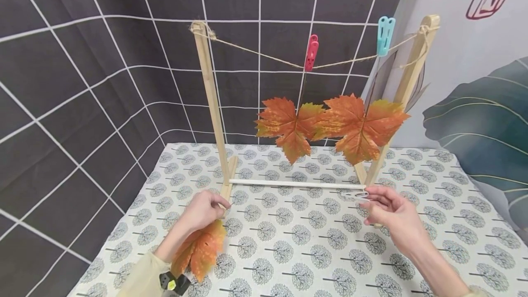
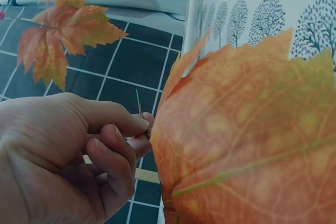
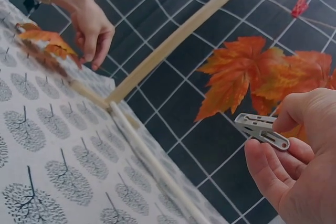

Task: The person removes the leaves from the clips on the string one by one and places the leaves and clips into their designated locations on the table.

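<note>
My left hand (image 1: 205, 210) pinches the thin stem of an orange maple leaf (image 1: 200, 249) between thumb and fingertips, and the blade hangs below the wrist. Up close in the left wrist view, that leaf (image 2: 252, 145) fills the right side. A pale grey clothespin (image 3: 264, 130) sits between the thumb and fingers of my right hand (image 1: 392, 210), near the stand's right foot. Two more orange leaves hang from a twine line (image 1: 255, 52): one leaf (image 1: 294, 125) under a red clothespin (image 1: 311, 53), the other leaf (image 1: 363, 125) under a light blue clothespin (image 1: 385, 35).
The twine runs between a left wooden post (image 1: 212, 100) and a right wooden post (image 1: 406, 81). A white rod (image 1: 297, 184) joins them low down. Beneath is a tree-print tablecloth (image 1: 288, 237); behind hangs a dark gridded curtain (image 1: 165, 49).
</note>
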A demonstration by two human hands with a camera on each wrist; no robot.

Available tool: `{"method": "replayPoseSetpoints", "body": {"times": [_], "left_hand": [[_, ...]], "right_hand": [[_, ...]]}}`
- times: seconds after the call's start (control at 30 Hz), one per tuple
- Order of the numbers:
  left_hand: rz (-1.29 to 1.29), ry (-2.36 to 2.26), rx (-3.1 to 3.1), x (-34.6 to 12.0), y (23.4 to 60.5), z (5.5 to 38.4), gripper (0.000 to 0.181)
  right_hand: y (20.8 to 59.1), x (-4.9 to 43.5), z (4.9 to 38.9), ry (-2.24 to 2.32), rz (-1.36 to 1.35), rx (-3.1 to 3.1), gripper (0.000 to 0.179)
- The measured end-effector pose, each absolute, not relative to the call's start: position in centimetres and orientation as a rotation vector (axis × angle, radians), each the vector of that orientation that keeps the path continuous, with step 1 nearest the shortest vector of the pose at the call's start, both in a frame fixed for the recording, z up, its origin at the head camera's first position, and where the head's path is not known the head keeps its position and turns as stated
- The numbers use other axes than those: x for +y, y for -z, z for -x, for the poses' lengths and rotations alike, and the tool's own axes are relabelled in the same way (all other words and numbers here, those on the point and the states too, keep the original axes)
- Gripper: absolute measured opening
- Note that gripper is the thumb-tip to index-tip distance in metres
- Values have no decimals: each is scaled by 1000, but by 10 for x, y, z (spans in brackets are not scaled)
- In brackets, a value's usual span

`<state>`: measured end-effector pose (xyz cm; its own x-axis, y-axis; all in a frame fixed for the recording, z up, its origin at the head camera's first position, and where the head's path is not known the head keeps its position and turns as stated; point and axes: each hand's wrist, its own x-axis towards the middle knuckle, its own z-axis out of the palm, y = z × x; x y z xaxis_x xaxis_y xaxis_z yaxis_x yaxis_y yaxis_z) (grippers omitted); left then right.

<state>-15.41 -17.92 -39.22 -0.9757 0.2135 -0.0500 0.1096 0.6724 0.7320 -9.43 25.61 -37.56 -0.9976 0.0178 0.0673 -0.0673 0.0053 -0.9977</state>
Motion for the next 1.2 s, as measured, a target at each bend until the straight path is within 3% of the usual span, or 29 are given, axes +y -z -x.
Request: {"method": "replayPoseSetpoints", "body": {"times": [0.63,1.2], "left_hand": [[-225,-1171,2769,-175,409,150,26],[-276,-1167,2794,-173,418,149,23]], "right_hand": [[401,261,83,-2121,82,-2231,31],[426,260,73,-2021,321,-2389,41]]}}
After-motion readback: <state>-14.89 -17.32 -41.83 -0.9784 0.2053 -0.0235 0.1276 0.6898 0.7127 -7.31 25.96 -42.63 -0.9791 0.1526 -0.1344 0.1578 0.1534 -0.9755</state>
